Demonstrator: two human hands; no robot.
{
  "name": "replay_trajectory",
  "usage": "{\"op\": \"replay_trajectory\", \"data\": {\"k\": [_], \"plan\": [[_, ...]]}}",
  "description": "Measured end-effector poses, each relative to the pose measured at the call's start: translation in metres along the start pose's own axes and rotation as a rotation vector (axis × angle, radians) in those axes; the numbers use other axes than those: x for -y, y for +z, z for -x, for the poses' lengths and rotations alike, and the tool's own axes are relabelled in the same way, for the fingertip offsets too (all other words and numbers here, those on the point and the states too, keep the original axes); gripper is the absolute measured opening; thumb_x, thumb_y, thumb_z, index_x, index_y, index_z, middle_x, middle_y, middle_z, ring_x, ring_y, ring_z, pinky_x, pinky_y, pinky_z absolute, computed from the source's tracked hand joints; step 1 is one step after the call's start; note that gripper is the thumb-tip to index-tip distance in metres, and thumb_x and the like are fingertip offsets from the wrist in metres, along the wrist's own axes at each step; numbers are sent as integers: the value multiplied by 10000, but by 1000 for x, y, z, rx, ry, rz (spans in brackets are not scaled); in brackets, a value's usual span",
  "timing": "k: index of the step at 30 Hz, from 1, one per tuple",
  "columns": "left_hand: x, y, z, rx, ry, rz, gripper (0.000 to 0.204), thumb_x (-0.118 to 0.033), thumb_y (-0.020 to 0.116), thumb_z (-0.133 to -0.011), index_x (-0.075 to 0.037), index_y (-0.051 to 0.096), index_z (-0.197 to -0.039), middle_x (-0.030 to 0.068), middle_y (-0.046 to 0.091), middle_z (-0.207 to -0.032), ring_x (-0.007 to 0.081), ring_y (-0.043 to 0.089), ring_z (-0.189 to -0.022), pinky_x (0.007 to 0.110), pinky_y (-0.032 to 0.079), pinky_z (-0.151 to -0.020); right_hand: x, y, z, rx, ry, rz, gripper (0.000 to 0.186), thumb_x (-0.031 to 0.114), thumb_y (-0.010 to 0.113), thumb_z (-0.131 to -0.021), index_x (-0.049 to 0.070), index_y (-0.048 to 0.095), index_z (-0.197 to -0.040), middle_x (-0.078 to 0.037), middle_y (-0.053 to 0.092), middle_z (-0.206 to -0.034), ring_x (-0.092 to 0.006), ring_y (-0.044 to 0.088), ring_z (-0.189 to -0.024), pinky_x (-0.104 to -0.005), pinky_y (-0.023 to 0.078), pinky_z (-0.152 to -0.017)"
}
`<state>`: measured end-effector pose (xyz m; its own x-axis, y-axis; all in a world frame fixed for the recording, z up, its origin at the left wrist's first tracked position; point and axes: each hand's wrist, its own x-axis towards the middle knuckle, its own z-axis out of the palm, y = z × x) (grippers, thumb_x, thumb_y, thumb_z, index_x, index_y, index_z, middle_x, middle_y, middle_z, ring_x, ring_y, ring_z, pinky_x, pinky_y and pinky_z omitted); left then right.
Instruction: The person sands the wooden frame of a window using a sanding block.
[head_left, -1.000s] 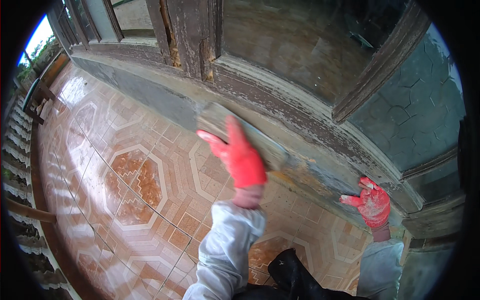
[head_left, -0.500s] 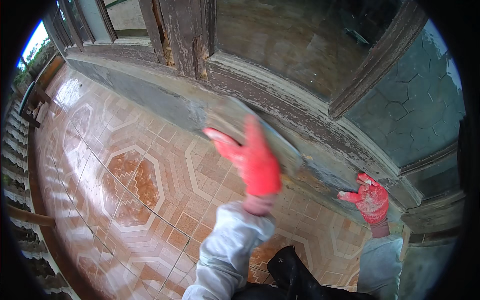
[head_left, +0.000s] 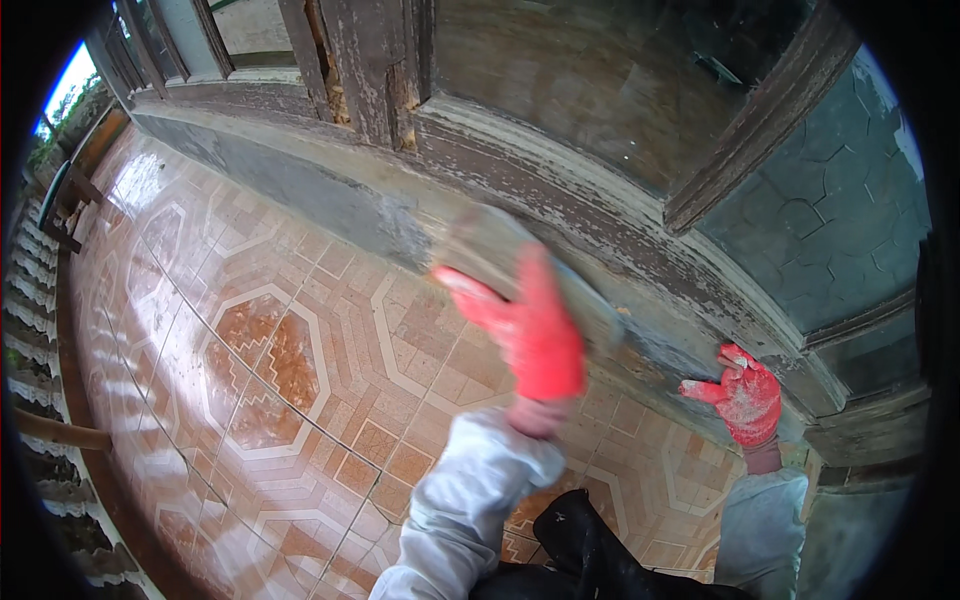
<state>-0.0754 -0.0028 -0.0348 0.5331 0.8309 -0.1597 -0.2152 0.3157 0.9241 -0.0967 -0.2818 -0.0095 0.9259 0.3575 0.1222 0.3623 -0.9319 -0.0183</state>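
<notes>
trowel (head_left: 500, 245): lay flat on the sill under the left hand (head_left: 530, 330) fingers, blurred.
left fingers: spread, pressed on trowel.
right hand (head_left: 745, 395): fingers open, braced on wall (head_left: 650, 335).

A tiled floor (head_left: 270, 350) fills the frame from 7 to 10 o'clock, its glossy orange and cream tiles laid in hexagon patterns. At 12 o'clock stands a weathered wooden door frame (head_left: 375, 60) with flaking paint, and a dusty glass pane (head_left: 580, 90) sits just right of it. At 3 o'clock a grey wall (head_left: 850, 210) shows a hexagonal stone pattern. Along the rim at 9 o'clock runs a railing (head_left: 30, 310), with greenery (head_left: 70, 110) and sky beyond at 10 o'clock.
</notes>
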Motion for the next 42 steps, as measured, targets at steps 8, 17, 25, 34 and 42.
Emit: {"op": "replay_trajectory", "data": {"k": [8,17,25,34,42], "plan": [[19,-4,-2,13,155,-124,961,-302,661,-855,31,9,-1477,272,169,-1479,379,236,-1352,439,255,-1096,1,1,-1,-4,39,-67,506,524,811,-607,51,651,-683,-112,682,-1004,-204,669,-930,-313,515,-791],[48,-2,57,126,382,-372,1082,-431,714,-783,51,30,-1468,307,168,-1457,416,209,-1364,515,218,-1106,-10,25,3,-205,-115,-43,516,375,907,-534,-2,570,-635,-92,653,-1003,-188,649,-878,-319,491,-800],[7,-41,-122,-15,-42,243,915,-422,545,-914,-40,-53,-1492,274,327,-1395,379,416,-1225,473,353,-1044,2,8,0,-110,-161,98,509,400,894,-539,9,584,-634,-120,656,-1059,-211,656,-886,-313,494,-790],[11,-8,-27,-6,92,-48,1002,-370,657,-853,-11,-30,-1487,304,197,-1444,416,302,-1315,493,314,-1066,-3,12,4,-86,171,-452,526,438,875,-556,0,606,-670,-130,669,-1015,-228,658,-881,-322,491,-800],[-22,-20,-78,28,-95,144,959,-432,605,-872,-86,-31,-1501,270,301,-1404,388,438,-1218,499,418,-989,-15,16,8,-63,104,-212,562,281,928,-530,-30,619,-882,-113,644,-1016,-186,635,-924,-308,482,-842]]}}
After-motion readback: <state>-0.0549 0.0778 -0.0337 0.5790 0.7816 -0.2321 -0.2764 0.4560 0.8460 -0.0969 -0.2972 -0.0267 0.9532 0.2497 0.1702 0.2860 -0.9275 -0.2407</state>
